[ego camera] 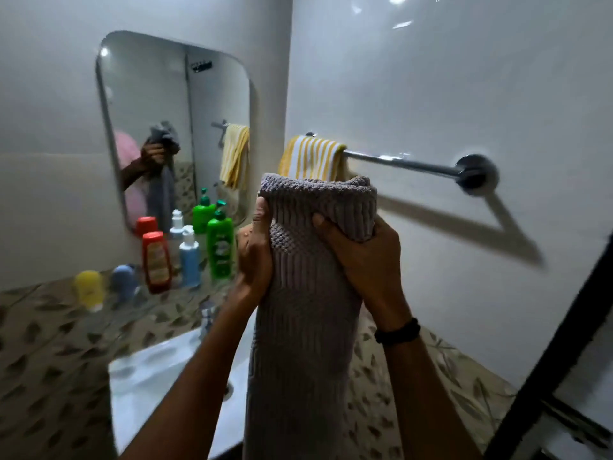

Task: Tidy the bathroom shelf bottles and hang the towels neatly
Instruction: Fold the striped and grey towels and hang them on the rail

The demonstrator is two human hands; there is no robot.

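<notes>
Glossy wall [431, 78]; both hands clutch ribbed grey towel [305, 310].

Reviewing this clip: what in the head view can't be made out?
- Bottle labels: red bottle, green bottle blurred.
- Yellow striped towel: lower part hidden behind grey towel.
- Grey towel's bottom: cut off by frame edge.
- Tap: blurred, partly behind left hand forearm.

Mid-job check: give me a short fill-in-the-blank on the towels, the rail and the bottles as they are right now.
1. Both hands grip the ____ towel.
2. The yellow-striped towel hangs at the rail's ____ end.
3. The pump bottle nearest the mirror is ____.

Missing words: grey; left; green
</notes>
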